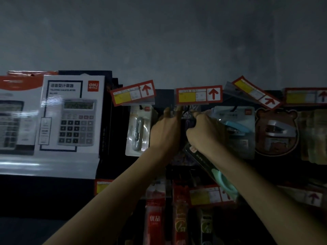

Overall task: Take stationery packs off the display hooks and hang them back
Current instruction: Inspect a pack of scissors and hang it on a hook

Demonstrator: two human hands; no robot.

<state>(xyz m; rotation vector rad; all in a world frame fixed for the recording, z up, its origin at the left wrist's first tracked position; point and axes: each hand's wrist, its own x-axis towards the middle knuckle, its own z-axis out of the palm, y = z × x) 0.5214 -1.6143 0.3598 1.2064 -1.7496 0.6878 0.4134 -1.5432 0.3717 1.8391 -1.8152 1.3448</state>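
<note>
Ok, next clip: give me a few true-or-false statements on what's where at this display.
1. The right grip holds a dark scissors pack. True.
2. The calculator box stands to the right of both grips. False: it stands to their left.
3. The left grip reaches up beneath the middle price tag. True.
4. The arrow on that tag points down. False: it points up.
5. A blue stapler pack hangs just right of the right grip. True.
</note>
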